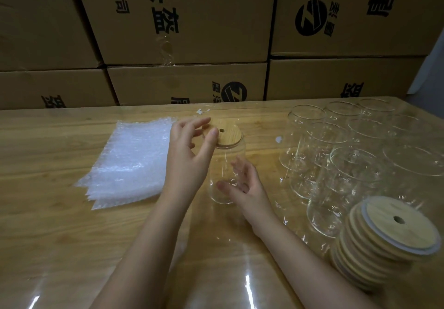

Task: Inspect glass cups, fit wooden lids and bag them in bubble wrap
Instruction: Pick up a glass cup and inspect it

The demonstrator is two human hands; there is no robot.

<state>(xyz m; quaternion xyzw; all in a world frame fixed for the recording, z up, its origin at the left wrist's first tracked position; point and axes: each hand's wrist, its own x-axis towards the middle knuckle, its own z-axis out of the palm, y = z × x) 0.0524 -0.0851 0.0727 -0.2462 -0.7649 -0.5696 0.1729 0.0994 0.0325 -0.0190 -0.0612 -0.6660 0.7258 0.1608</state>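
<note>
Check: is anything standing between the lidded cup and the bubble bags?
No object does. The cup stands just right of the bags, with bare table between; only the left hand, touching the lid, crosses that gap.

Right grip (245,186) is all blur at the fingers against the glass cup (227,164): touching or just shy, can't tell. Left grip (189,150) hides the wooden lid (230,134) edge beneath it. Right of both grips, the outermost cup (418,161) runs off frame.

Stacked cartons (192,32) carry black Chinese print, all upside down. "公司" (122,6) reads on the upper middle one. A round black logo (311,19) marks two cartons. Other characters are cropped or unclear.
</note>
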